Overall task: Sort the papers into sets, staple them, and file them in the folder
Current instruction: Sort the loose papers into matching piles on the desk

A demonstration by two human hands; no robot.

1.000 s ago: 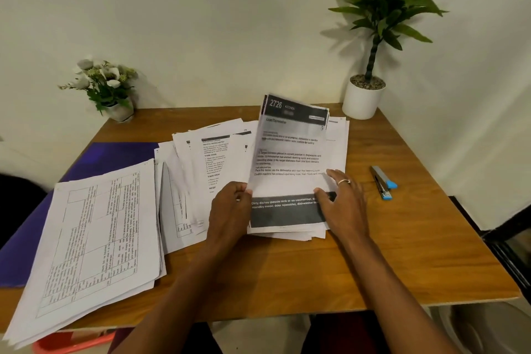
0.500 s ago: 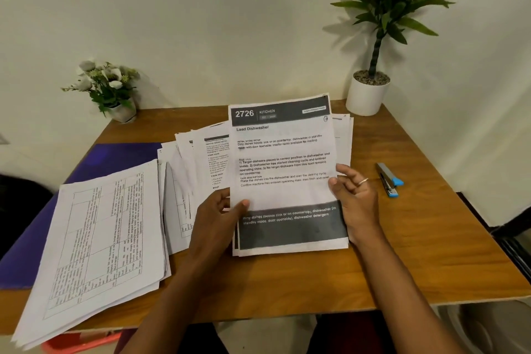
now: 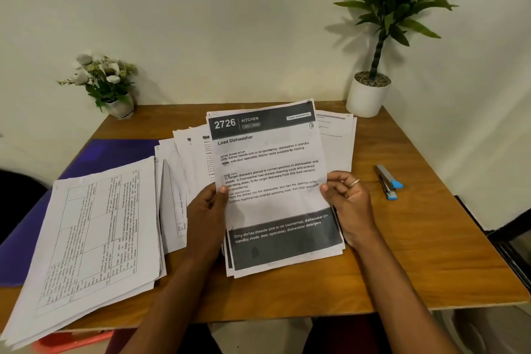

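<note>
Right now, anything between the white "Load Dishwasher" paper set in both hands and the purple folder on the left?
Yes. Fanned loose white sheets lie between the Load Dishwasher set and the purple folder, and a stack of table-printed pages covers the folder's near part; its far part is bare.

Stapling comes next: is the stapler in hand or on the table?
On the table: the stapler lies apart from the right hand, which holds the Load Dishwasher papers.

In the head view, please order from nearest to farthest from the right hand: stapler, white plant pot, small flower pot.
1. The stapler, just right of the right hand.
2. The white plant pot, back right corner.
3. The small flower pot, back left.
</note>
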